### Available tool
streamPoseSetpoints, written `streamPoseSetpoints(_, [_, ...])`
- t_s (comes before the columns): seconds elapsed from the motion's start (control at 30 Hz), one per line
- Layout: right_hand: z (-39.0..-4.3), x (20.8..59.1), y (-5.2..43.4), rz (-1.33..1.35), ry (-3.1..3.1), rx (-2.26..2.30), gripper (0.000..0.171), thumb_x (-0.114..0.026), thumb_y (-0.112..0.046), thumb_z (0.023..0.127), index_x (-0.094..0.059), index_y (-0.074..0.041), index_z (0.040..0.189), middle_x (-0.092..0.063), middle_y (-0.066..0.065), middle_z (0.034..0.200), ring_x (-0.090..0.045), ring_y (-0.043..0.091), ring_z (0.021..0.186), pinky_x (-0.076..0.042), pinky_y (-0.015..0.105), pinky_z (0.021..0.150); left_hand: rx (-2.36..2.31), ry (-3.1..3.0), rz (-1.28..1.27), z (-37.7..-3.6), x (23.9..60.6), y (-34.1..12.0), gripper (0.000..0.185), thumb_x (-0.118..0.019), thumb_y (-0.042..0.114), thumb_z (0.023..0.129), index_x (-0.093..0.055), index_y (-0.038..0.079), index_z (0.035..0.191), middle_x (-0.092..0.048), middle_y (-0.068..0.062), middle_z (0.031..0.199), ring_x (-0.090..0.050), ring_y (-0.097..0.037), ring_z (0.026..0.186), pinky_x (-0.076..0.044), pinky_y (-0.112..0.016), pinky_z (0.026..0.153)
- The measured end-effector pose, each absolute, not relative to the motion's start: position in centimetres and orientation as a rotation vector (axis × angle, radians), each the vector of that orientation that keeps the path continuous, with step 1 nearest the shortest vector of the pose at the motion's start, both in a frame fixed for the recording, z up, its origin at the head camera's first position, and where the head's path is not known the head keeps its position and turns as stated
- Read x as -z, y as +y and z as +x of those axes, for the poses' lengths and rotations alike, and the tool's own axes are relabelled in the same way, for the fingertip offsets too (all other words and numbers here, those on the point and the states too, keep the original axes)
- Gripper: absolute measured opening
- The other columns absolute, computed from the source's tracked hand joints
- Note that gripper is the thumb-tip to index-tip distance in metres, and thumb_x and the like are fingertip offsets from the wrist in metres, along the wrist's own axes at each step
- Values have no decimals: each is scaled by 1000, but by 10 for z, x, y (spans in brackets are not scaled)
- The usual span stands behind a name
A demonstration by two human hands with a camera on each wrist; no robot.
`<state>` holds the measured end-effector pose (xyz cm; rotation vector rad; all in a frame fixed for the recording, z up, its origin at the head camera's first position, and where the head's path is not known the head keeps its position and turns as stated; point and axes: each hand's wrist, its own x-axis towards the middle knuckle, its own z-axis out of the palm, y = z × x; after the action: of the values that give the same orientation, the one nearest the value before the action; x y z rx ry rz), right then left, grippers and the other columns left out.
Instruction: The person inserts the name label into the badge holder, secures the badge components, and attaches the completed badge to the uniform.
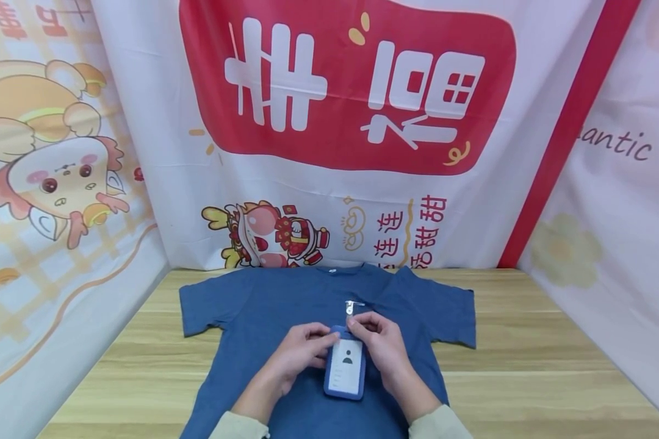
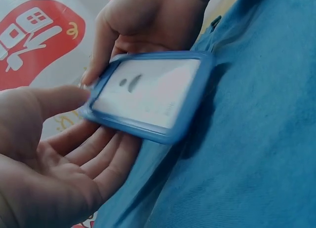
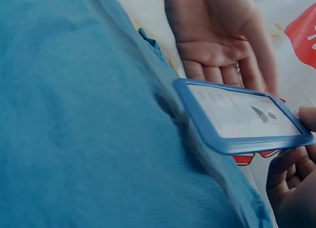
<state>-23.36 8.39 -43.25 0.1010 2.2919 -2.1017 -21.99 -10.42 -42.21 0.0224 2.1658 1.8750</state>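
A blue-framed ID badge holder (image 1: pixel 346 372) with a white card showing a dark person icon is held up over a blue T-shirt (image 1: pixel 274 311). At its top left corner, my left hand (image 1: pixel 302 353) grips it, thumb on the front and fingers beneath, as the left wrist view shows. My right hand (image 1: pixel 387 347) pinches the holder's top end, where the metal clip (image 1: pixel 349 308) on its short strap joins. Beneath the holder, the right fingers (image 3: pixel 291 169) are curled. The clip points away from me, above the right thumb; the strap is partly hidden.
The T-shirt lies spread on a wood-grain table (image 1: pixel 505 366), collar at the far edge and sleeves out to both sides. Behind the table hangs a white printed cloth (image 1: pixel 159 122) with a red panel. More printed cloth (image 1: pixel 626 231) walls in the sides.
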Motion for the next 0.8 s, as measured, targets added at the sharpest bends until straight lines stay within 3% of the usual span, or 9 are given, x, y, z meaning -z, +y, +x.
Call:
streamPoseSetpoints(0.27, [-227,436,76,-124,2261,1945,24,-80,-32,99,-79,-9,107,-78,-1,99,-68,13,93,-55,28,82,-2052,2265,-12,-219,418,-105,39,-71,35,106,-72,10,136,-75,-9,128,-70,-15,105,-62,-35,89])
streamPoseSetpoints(0.47, [-225,436,74,-192,2254,1917,23,-81,-29,98,-79,-7,105,-77,0,97,-68,13,92,-55,28,82,-2123,2266,-36,-219,419,-105,30,-74,28,104,-76,11,128,-76,-9,123,-72,-14,103,-65,-36,95])
streamPoseSetpoints(0.8, [-224,436,73,-209,2263,1918,23,-81,-28,97,-79,-6,104,-75,-1,94,-66,13,89,-53,28,81,-2140,2293,-77,-217,418,-104,27,-76,27,103,-78,8,122,-76,-9,115,-72,-16,96,-65,-31,88])
